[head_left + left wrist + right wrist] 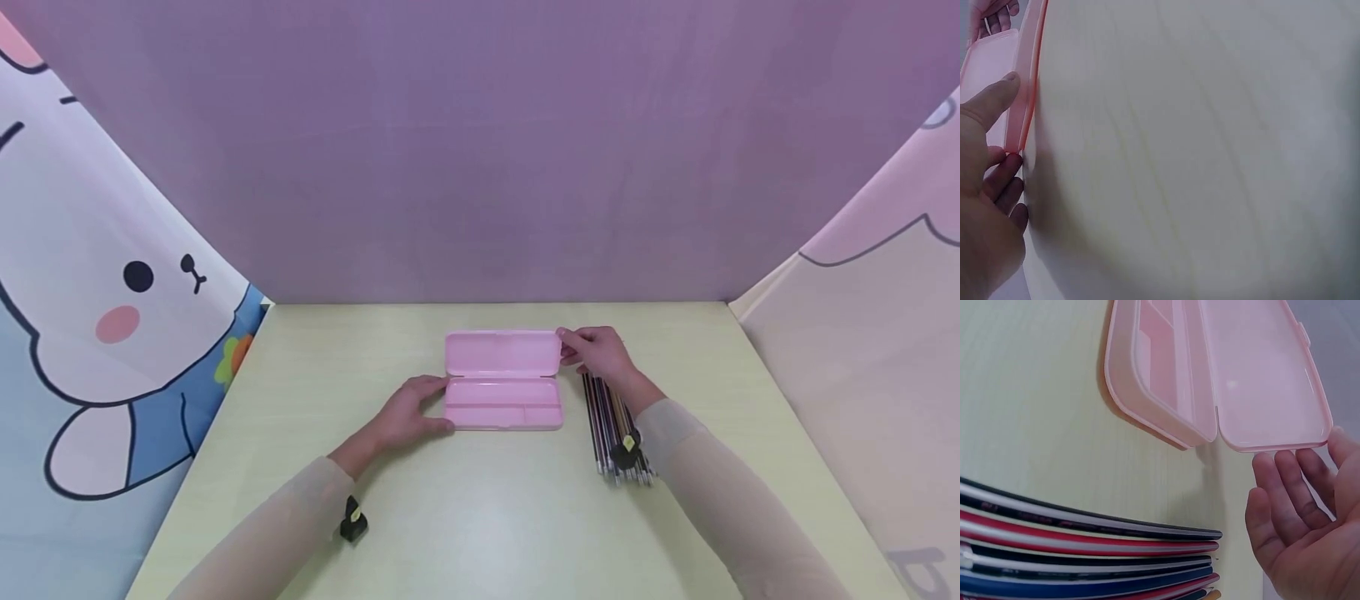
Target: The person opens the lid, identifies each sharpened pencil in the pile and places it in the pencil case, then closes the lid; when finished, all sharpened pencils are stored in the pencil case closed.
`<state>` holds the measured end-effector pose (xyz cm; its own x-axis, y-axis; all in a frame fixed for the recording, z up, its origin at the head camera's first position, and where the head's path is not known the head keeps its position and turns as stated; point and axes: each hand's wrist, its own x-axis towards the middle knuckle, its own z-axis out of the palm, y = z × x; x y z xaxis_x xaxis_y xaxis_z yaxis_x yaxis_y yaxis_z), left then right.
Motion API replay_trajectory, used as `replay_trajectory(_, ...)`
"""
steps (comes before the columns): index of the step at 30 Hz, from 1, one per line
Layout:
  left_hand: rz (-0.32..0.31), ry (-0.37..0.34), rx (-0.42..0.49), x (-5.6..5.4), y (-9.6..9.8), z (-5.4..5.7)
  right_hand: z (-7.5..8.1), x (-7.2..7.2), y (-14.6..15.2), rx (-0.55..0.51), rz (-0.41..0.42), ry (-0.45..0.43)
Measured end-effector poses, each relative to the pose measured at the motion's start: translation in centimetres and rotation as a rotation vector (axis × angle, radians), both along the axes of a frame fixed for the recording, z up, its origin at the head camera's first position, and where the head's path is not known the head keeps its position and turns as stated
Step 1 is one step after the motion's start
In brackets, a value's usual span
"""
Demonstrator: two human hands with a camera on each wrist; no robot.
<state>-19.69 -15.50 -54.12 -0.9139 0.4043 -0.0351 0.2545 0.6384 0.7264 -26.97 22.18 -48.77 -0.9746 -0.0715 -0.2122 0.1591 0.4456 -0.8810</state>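
Observation:
A pink pencil case lies on the table with its lid swung back, showing long and short compartments inside. My left hand holds the left end of the base, thumb at the front corner and fingers toward the hinge side. In the left wrist view its thumb lies along the case's front wall. At the lid's right edge, my right hand grips with the thumb at the corner and fingertips under the rim, as the right wrist view shows. Right of the case lies a row of pencils, striped red, black and blue, partly below my right forearm.
The light wooden table ends at a purple back panel. Cloths with cartoon prints hang at the left and right. Each sleeve carries a small black device near the wrist.

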Motion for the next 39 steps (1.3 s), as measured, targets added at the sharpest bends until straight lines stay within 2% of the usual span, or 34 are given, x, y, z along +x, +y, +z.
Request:
replay_trajectory(6, 0.011, -0.011, -0.01, -0.1, -0.1, -0.2, -0.2, -0.2, 0.2, -0.05, 0.021, -0.015)
replay_trajectory(15, 0.016, -0.009, -0.016, -0.1, 0.1, 0.3, 0.4, 0.3, 0.7, -0.129, 0.099, 0.036)
replay_trajectory(20, 0.018, -0.017, -0.044, -0.1, 0.3, 0.5, 0.9, 1.0, 1.6, -0.159, 0.124, 0.053)
replay_trajectory(23, 0.022, -0.018, -0.053, -0.1, 0.4, 0.7, 1.7, 1.8, 2.6, -0.172, 0.14, 0.071)
replay_trajectory(27, 0.019, -0.013, -0.057, -0.2, 0.4, 0.8, 2.8, 2.8, 4.7, -0.131, 0.165, 0.116)
replay_trajectory(31, 0.02, -0.014, -0.072, -0.4, 0.4, 0.8, 3.1, 3.7, 6.9, -0.06, 0.17, 0.134)
replay_trajectory(39, 0.028, -0.007, -0.053, -0.5, 0.0, 0.7, 1.9, 5.5, 10.0, 0.0, 0.181, 0.114)
